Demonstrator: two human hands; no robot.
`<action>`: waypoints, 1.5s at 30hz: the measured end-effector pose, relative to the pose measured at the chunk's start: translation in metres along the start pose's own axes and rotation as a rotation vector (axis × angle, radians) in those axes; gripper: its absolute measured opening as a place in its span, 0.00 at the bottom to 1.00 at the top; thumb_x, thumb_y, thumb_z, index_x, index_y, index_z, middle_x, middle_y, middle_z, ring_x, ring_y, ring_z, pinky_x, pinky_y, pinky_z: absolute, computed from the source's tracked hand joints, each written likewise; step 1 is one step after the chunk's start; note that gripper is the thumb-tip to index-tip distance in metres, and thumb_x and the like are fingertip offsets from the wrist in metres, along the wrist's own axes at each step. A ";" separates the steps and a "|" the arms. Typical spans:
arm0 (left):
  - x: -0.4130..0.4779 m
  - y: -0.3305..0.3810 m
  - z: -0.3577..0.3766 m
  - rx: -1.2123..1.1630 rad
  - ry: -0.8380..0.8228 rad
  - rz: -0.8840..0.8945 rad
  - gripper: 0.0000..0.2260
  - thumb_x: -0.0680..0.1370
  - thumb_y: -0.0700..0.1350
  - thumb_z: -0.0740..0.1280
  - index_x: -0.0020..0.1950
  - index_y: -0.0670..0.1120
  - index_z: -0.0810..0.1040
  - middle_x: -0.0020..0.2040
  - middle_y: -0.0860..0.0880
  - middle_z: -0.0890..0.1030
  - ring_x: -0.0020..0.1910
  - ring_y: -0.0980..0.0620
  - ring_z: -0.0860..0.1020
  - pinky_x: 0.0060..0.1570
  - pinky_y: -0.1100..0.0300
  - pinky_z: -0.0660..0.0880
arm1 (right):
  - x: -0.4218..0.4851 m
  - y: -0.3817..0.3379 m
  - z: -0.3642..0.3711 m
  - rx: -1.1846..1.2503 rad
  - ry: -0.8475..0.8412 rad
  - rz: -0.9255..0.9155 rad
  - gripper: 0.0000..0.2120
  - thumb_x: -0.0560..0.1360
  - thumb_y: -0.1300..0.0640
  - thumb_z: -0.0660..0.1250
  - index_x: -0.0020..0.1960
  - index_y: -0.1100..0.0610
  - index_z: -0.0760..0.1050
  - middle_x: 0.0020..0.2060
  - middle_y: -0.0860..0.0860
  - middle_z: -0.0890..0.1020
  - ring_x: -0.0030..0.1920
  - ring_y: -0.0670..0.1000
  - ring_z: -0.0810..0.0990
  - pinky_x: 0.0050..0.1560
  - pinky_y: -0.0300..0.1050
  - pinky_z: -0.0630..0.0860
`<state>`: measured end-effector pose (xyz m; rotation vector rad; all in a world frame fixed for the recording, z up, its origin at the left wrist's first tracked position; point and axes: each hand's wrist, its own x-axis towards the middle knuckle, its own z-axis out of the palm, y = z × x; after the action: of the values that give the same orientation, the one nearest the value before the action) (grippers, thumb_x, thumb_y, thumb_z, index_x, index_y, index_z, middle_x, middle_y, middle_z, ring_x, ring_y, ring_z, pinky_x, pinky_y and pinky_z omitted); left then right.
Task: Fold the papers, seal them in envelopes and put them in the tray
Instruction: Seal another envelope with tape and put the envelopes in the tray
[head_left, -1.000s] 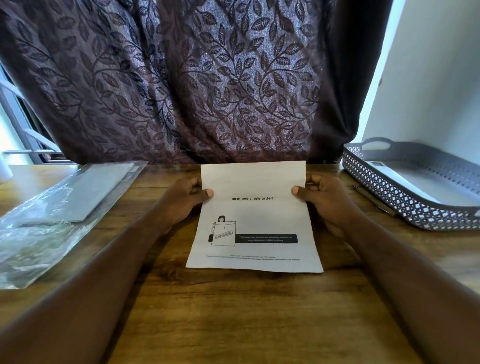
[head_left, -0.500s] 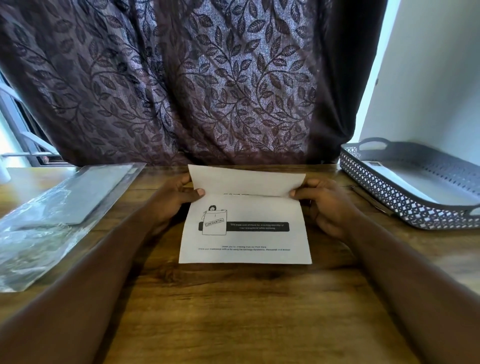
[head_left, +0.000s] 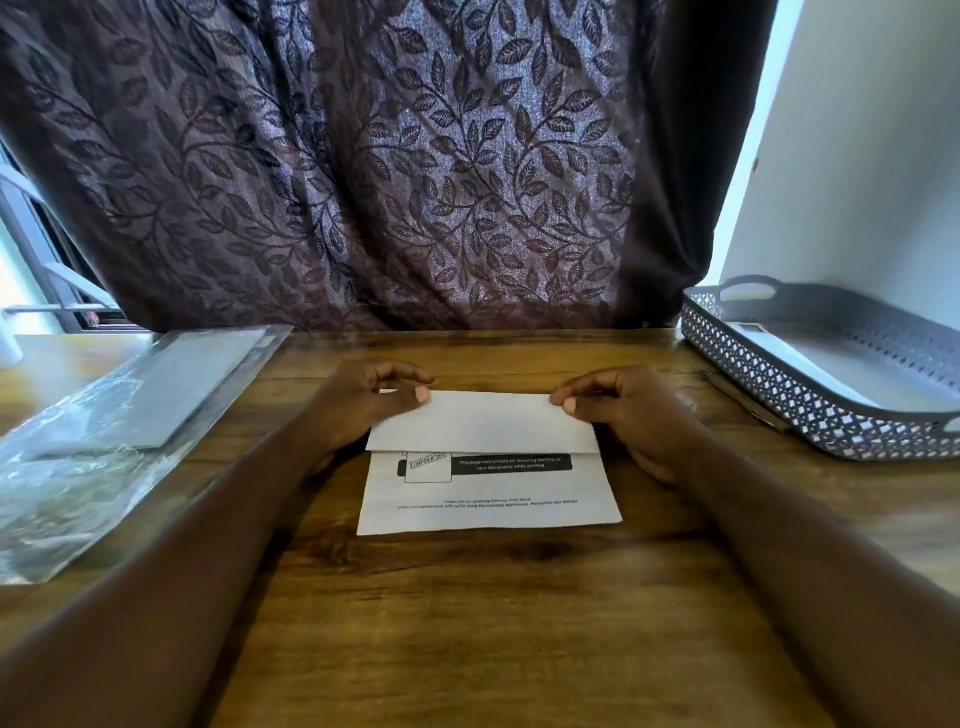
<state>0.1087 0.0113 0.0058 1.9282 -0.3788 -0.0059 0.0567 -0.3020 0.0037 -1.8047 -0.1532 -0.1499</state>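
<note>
Paper (head_left: 488, 467): flat on the wooden counter (head_left: 467, 623), centre, its far part folded toward the person so the printed strip shows below the flap.
Left hand (head_left: 371, 397): pinching the fold's far left corner, fingers curled.
Right hand (head_left: 623, 408): pinching the far right corner likewise.
Tray (head_left: 810, 415): grey lattice, right of the paper, apart from it.
Plastic sleeve (head_left: 119, 415): lying at the left.

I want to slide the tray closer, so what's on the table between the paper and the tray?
In the head view, the right hand rests beside the paper, then a dark pen lies just before the tray.
</note>
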 end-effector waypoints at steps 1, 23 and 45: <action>0.001 0.001 0.001 0.081 -0.003 0.022 0.06 0.74 0.46 0.76 0.50 0.51 0.86 0.48 0.53 0.87 0.46 0.54 0.84 0.46 0.58 0.78 | -0.001 -0.001 0.002 -0.066 0.023 -0.031 0.08 0.73 0.67 0.73 0.45 0.55 0.86 0.45 0.49 0.88 0.51 0.51 0.85 0.51 0.43 0.82; -0.011 0.025 0.045 0.390 0.086 0.350 0.03 0.74 0.44 0.76 0.44 0.53 0.87 0.42 0.59 0.86 0.43 0.62 0.82 0.49 0.56 0.80 | 0.000 -0.027 0.051 -0.927 -0.065 -0.387 0.08 0.80 0.48 0.63 0.47 0.48 0.79 0.41 0.45 0.82 0.42 0.50 0.78 0.48 0.48 0.72; -0.008 0.023 0.023 0.684 0.176 0.337 0.08 0.80 0.45 0.68 0.57 0.52 0.84 0.53 0.53 0.86 0.50 0.53 0.82 0.52 0.57 0.76 | -0.003 -0.014 0.010 -0.599 0.118 -0.256 0.02 0.77 0.55 0.71 0.47 0.50 0.81 0.37 0.40 0.81 0.36 0.37 0.78 0.34 0.32 0.69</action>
<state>0.0911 -0.0149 0.0162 2.4807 -0.6393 0.5763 0.0509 -0.2894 0.0146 -2.3593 -0.2767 -0.5289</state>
